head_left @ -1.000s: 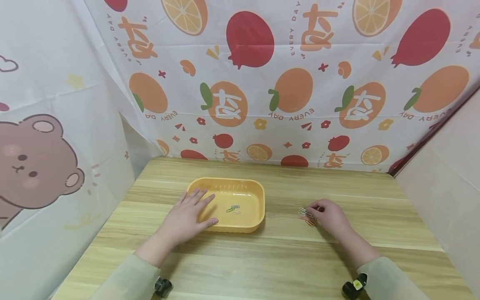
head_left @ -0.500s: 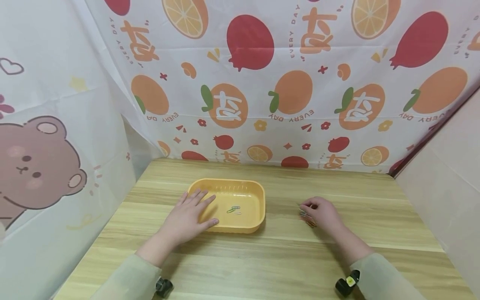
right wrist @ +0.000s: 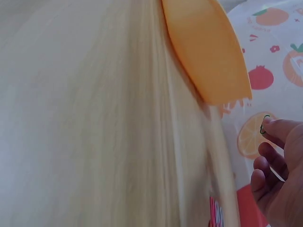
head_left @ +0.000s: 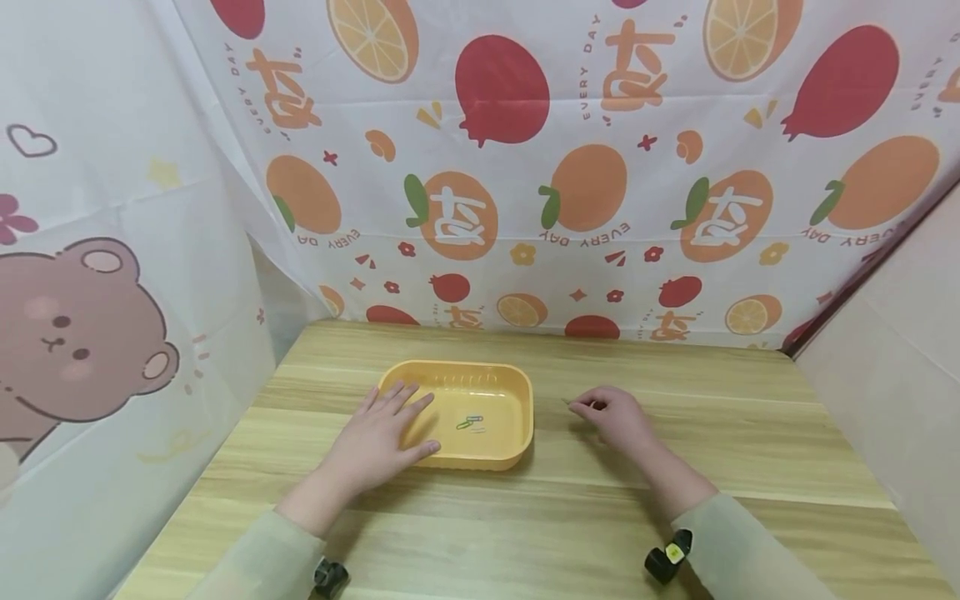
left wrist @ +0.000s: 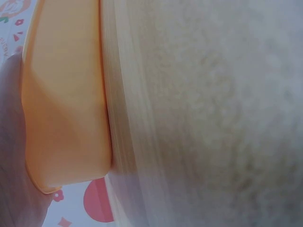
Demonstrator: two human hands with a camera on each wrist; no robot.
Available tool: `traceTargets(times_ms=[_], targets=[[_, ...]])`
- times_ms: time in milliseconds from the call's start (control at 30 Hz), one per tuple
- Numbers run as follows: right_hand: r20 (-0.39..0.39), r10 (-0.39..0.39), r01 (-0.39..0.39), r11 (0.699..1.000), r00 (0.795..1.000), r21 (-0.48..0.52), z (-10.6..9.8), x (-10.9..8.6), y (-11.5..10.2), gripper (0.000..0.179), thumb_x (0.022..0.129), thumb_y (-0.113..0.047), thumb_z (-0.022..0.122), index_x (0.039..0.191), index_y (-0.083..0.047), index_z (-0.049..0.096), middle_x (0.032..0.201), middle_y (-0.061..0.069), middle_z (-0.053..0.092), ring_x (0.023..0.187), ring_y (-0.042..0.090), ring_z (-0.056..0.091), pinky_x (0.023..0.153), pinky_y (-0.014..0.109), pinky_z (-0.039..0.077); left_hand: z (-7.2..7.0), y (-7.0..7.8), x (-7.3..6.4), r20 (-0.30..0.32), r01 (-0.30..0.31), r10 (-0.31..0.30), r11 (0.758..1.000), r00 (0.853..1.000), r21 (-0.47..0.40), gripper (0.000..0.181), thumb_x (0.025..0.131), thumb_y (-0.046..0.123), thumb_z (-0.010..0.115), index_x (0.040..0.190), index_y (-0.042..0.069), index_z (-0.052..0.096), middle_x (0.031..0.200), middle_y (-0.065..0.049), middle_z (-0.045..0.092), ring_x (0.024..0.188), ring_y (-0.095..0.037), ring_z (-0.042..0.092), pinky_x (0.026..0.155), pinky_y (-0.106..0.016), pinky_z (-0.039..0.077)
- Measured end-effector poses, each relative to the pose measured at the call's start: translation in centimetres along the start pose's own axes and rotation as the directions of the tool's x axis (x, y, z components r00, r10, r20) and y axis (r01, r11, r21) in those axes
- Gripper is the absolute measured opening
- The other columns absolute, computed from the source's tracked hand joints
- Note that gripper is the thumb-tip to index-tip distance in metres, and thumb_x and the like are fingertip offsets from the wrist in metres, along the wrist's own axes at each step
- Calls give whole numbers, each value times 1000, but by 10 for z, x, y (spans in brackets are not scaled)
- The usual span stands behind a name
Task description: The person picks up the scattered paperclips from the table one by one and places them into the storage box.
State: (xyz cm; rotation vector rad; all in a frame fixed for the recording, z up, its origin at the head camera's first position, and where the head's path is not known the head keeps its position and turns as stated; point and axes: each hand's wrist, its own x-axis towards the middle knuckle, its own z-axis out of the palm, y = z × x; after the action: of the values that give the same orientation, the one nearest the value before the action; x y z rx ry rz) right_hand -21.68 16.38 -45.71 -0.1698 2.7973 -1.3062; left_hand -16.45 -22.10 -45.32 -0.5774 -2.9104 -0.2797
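Note:
My right hand [head_left: 615, 421] is over the table to the right of a yellow plastic tray [head_left: 502, 402]. Between its thumb and index finger it pinches a green paper clip [right wrist: 262, 126]; the other fingers are curled. The left hand [head_left: 378, 433] lies with spread fingers over the tray's left end, thumb on the near rim. Inside the tray are several paper clips [head_left: 464, 425], one of them green. Loose paper clips [right wrist: 216, 213], red and white among them, show at the bottom of the right wrist view; my right hand and forearm hide them in the head view.
The wooden table [head_left: 480, 525] reaches back to a fruit-printed cloth [head_left: 517, 208]. A bear-printed cloth [head_left: 75, 333] hangs at the left, and a pale panel [head_left: 892, 358] borders the right side.
My right hand has picked up a paper clip from the pile and moved left with it toward the tray. The left hand stays on the tray.

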Motion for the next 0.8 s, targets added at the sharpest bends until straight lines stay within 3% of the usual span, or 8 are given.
traceTargets(times_ms=[133,300,800], targets=[[-1,-47,47,999,999,4,8,5,-10,14,90,-32,74,91,-19,79,92,-4,68,85,15,58,73,32,50,0,0,-1,-6,-2,2,1000,1000,-4,78,89,69,56,150,21,46,156,-13,37,147,-35,26,120,-56,8],[1,-74,74,995,997,60,18,11,-23,13,90,-31,75,92,-18,79,93,-4,70,86,15,60,75,32,51,-1,0,-2,-6,-2,2,1000,1000,0,78,89,69,55,150,21,46,156,-12,37,147,-35,26,121,-56,8],[46,-39,27,972,998,234,50,27,-77,14,90,-31,74,93,-18,78,98,-3,71,95,16,62,84,35,53,0,0,-1,-1,1,-1,1000,1000,13,76,89,67,58,150,23,45,157,-11,37,148,-33,25,121,-55,7]])
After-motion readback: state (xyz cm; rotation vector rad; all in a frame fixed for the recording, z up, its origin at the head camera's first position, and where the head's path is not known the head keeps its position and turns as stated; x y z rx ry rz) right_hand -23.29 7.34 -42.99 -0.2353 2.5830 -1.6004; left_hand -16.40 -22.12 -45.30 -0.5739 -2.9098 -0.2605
